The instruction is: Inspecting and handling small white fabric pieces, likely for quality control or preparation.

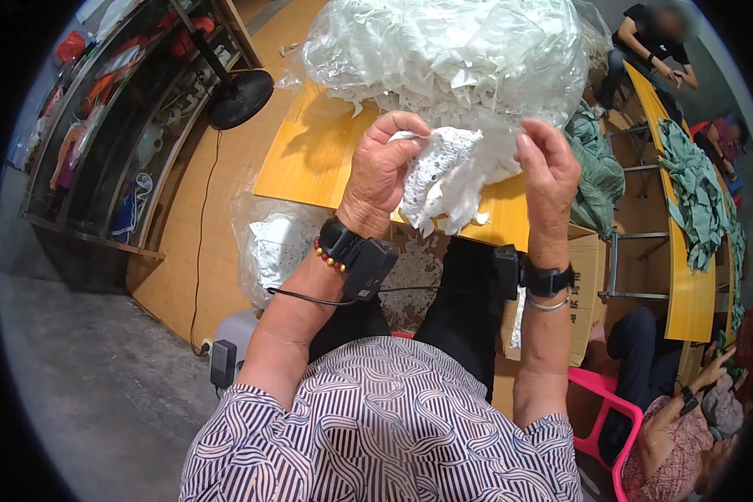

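Observation:
My left hand (381, 167) pinches the upper left edge of a white cloth piece (435, 163) with dark speckles, between thumb and fingers. The piece hangs in ragged folds above the yellow table (301, 159). To its right, my right hand (550, 171) is raised apart from the cloth. Its fingers are loosely curled with the thumb a little away, and nothing shows between them. Just beyond both hands, a large clear plastic bag (443, 50) is heaped with pale cloth scraps, some spilling toward me.
White scraps lie on the floor below the table. A plastic bag of speckled cloth (276, 251) is at left, a cardboard box (581, 293) at right. Beyond are a pink chair (590, 410), green cloth (694, 201) on another table, shelves (100, 142) and several people.

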`<action>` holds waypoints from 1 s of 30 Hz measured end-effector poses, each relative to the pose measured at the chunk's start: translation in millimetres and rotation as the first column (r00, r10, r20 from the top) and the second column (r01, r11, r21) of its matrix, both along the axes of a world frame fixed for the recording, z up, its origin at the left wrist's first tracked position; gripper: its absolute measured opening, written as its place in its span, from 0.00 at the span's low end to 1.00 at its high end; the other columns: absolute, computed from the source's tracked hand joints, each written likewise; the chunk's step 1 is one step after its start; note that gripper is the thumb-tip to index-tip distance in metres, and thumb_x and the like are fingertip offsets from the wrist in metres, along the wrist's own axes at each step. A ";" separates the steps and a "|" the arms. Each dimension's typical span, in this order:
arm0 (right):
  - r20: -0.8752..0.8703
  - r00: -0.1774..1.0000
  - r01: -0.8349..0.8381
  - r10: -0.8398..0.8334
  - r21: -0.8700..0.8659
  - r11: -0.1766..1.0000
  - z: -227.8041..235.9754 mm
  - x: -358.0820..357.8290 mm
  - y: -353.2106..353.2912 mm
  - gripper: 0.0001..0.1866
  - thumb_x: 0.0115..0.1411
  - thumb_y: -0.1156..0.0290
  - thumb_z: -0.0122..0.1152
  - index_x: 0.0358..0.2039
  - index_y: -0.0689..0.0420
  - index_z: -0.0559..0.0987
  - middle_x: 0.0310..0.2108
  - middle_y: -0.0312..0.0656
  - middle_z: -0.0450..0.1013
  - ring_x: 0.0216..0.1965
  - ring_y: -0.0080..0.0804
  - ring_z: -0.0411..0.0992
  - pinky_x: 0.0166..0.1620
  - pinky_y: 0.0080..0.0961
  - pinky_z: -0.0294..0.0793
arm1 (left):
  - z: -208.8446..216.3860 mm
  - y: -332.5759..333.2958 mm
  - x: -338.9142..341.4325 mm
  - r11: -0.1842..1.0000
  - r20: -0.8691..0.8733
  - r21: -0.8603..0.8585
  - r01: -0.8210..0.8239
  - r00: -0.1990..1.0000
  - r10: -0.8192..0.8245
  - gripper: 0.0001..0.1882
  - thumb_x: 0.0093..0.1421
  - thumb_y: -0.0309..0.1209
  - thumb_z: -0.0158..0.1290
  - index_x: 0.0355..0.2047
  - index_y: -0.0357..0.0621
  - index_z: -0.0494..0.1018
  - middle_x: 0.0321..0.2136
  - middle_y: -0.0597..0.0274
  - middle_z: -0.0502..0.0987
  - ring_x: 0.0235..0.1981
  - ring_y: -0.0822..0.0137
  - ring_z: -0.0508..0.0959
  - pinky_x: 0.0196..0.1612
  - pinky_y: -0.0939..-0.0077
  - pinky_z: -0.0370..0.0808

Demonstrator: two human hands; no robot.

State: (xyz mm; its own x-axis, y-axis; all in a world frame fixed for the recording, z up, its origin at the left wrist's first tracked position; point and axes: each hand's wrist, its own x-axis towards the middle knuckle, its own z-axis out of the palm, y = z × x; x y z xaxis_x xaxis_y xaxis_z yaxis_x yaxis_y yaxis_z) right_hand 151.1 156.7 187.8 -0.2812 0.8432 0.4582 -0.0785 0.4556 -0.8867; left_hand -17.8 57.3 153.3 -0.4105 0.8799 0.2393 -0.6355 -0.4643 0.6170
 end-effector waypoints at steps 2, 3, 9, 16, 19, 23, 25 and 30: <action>0.155 0.971 -0.213 0.180 0.235 0.948 21.4 -8.0 6.4 0.08 0.53 0.71 0.53 0.32 0.62 0.75 0.27 0.34 0.68 0.27 0.20 0.66 0.31 0.15 0.65 | 15.4 -3.0 6.7 1.000 -0.115 0.005 0.019 0.993 -0.019 0.09 0.48 0.15 0.45 0.29 0.37 0.71 0.29 0.58 0.75 0.33 0.70 0.75 0.38 0.81 0.72; 0.196 0.939 -0.319 0.283 0.182 0.930 29.6 -13.7 8.2 0.11 0.52 0.67 0.55 0.33 0.61 0.76 0.25 0.36 0.69 0.25 0.23 0.67 0.29 0.17 0.66 | 17.3 -2.8 7.9 1.000 -0.119 0.006 0.024 0.993 -0.023 0.09 0.48 0.15 0.45 0.29 0.37 0.71 0.29 0.58 0.75 0.33 0.70 0.75 0.38 0.81 0.72; 0.360 0.672 -0.619 0.648 -0.208 0.758 41.7 -22.5 30.1 0.18 0.48 0.57 0.60 0.30 0.60 0.78 0.22 0.32 0.70 0.21 0.19 0.65 0.25 0.17 0.66 | 17.8 -1.9 1.8 1.000 -0.159 0.030 0.009 0.987 -0.005 0.09 0.49 0.16 0.44 0.30 0.37 0.71 0.29 0.59 0.75 0.31 0.70 0.75 0.38 0.80 0.72; 0.276 0.747 -0.607 0.605 -0.088 0.790 35.5 -19.5 22.5 0.06 0.47 0.71 0.62 0.26 0.58 0.78 0.19 0.29 0.69 0.21 0.14 0.63 0.24 0.13 0.62 | 16.4 11.4 0.6 0.994 0.040 -0.112 -0.011 0.999 0.016 0.10 0.52 0.18 0.44 0.35 0.36 0.69 0.28 0.57 0.74 0.28 0.70 0.75 0.34 0.78 0.74; 0.307 0.801 -0.561 0.514 0.087 0.823 29.9 -18.0 20.9 0.06 0.48 0.71 0.62 0.26 0.59 0.78 0.19 0.29 0.69 0.20 0.14 0.62 0.24 0.12 0.61 | 15.3 21.0 4.4 0.990 0.149 -0.117 0.079 0.987 -0.061 0.08 0.55 0.22 0.45 0.36 0.36 0.68 0.27 0.59 0.74 0.25 0.71 0.75 0.31 0.79 0.74; 0.208 0.810 -0.527 0.549 -0.153 0.836 34.1 -14.8 11.6 0.06 0.48 0.71 0.61 0.25 0.60 0.78 0.19 0.30 0.69 0.20 0.14 0.62 0.24 0.12 0.61 | 19.3 27.5 8.7 0.991 0.197 -0.075 0.113 0.976 -0.096 0.10 0.55 0.30 0.51 0.35 0.37 0.68 0.25 0.64 0.73 0.25 0.74 0.74 0.30 0.82 0.74; 0.145 0.810 -0.516 0.568 -0.283 0.808 38.0 -13.0 9.3 0.06 0.49 0.72 0.60 0.26 0.60 0.77 0.18 0.30 0.68 0.20 0.13 0.61 0.23 0.11 0.62 | 29.6 22.4 10.1 0.988 0.171 -0.059 0.140 0.977 -0.129 0.12 0.53 0.30 0.54 0.36 0.38 0.68 0.26 0.64 0.73 0.25 0.75 0.74 0.30 0.82 0.74; 0.139 0.838 -0.483 0.527 -0.260 0.836 36.0 -12.4 9.1 0.07 0.50 0.70 0.59 0.27 0.60 0.77 0.19 0.30 0.68 0.20 0.13 0.62 0.24 0.11 0.62 | 32.6 13.6 9.2 0.983 -0.072 -0.121 0.138 0.986 -0.147 0.22 0.47 0.29 0.59 0.42 0.38 0.67 0.27 0.64 0.74 0.28 0.75 0.75 0.33 0.83 0.74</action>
